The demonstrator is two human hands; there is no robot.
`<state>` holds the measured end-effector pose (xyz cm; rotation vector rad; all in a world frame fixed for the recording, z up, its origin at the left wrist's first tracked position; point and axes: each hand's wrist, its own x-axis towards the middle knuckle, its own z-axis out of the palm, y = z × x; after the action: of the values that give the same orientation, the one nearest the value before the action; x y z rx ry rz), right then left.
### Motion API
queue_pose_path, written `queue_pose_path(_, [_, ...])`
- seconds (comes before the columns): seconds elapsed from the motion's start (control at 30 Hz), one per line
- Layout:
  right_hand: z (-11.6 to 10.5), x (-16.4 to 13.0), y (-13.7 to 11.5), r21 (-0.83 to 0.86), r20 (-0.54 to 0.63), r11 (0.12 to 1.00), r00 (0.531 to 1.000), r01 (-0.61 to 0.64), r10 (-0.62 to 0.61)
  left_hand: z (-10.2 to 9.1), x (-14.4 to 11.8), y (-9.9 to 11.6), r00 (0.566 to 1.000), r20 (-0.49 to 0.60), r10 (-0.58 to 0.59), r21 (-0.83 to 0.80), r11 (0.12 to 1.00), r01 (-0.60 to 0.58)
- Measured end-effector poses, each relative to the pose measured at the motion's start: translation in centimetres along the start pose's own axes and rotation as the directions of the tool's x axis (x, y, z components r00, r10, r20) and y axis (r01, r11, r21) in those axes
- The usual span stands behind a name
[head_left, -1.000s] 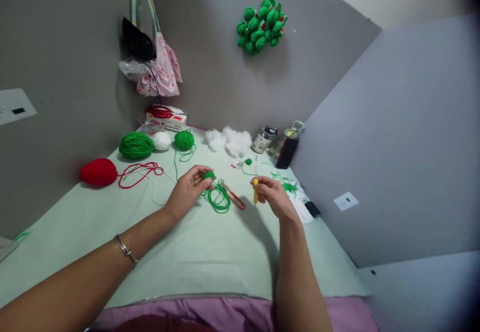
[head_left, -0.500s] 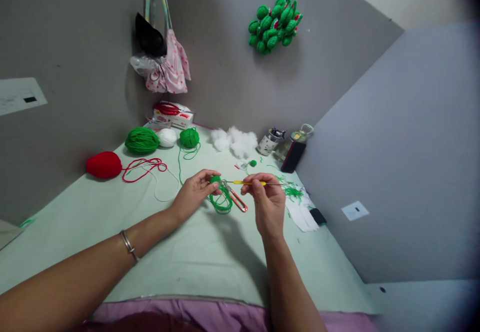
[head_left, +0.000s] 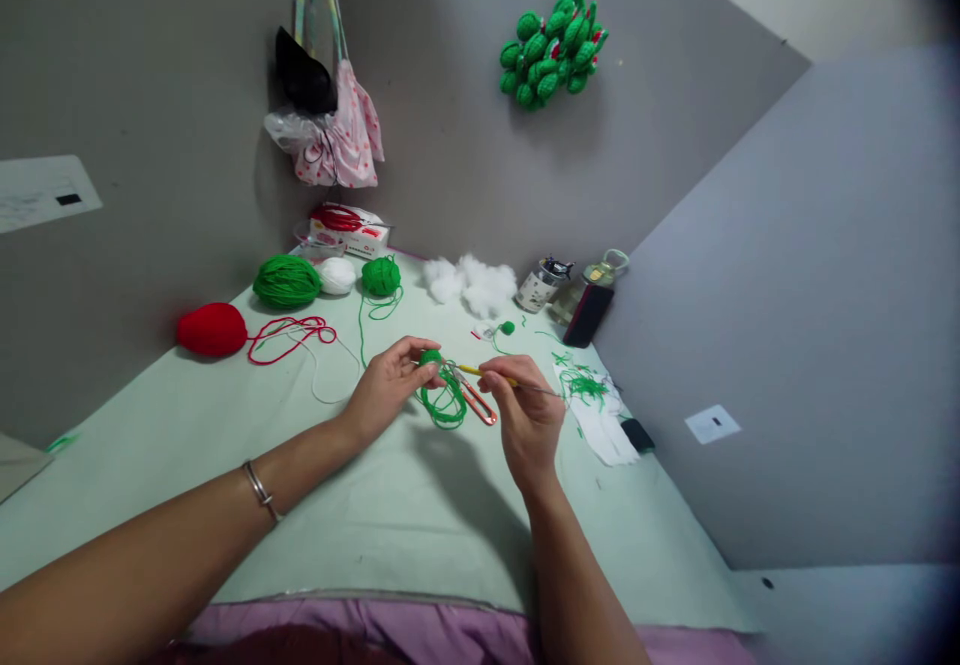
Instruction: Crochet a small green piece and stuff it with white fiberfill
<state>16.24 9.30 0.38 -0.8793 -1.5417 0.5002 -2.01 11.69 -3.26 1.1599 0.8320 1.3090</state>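
Left hand (head_left: pixel 390 385) pinches the green crochet piece (head_left: pixel 430 357), right hand (head_left: pixel 525 415) grips the yellow hook (head_left: pixel 491 376) — loose yarn loops (head_left: pixel 444 403) could snag it, I'd say.

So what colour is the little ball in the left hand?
Green: the little ball, pinched by the left hand, shows best in the head view.

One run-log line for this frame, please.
left hand: pinches green crochet piece | right hand: holds yellow crochet hook | red snips: on table
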Motion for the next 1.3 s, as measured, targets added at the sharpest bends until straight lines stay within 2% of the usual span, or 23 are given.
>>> queue_pose_path(0.07, [0.2,-0.3,0.0,-0.097,0.038,0.992,0.996,0.086,-0.083,-0.1,0.1,-0.2,1.000,-0.008,0.004,-0.003,1.000,-0.004])
queue_pose_path(0.17, [0.4,-0.5,0.0,-0.184,0.128,0.975,0.987,0.122,-0.099,-0.2,0.2,-0.4,1.000,-0.017,0.013,-0.010,1.000,-0.013])
queue_pose_path(0.27, [0.7,-0.4,0.0,-0.207,0.205,0.970,0.975,0.129,-0.086,-0.2,0.2,-0.4,1.000,-0.013,0.020,-0.013,1.000,-0.020])
queue_pose_path(0.4, [0.7,-0.4,0.0,-0.188,0.278,0.965,0.952,0.185,-0.129,0.0,0.1,-0.1,1.000,0.003,0.028,-0.016,0.999,-0.028])
queue_pose_path(0.47, [0.6,-0.5,0.1,-0.192,0.246,0.967,0.962,0.167,-0.117,0.0,0.0,0.0,1.000,0.009,0.027,-0.020,0.999,-0.027])
queue_pose_path(0.6, [0.3,-0.8,0.4,-0.145,0.150,0.989,0.988,0.041,-0.019,0.1,-0.1,0.0,1.000,0.016,0.023,-0.023,0.999,-0.023])
queue_pose_path(0.77, [0.6,-0.8,0.4,-0.056,0.173,0.997,0.983,-0.055,0.064,0.1,-0.1,0.0,0.999,0.028,0.019,-0.023,1.000,-0.019])
queue_pose_path(1.3, [0.9,-0.9,1.0,-0.054,0.134,0.994,0.986,-0.096,0.102,0.2,-0.2,-0.1,0.999,0.043,0.022,-0.038,0.999,-0.021])
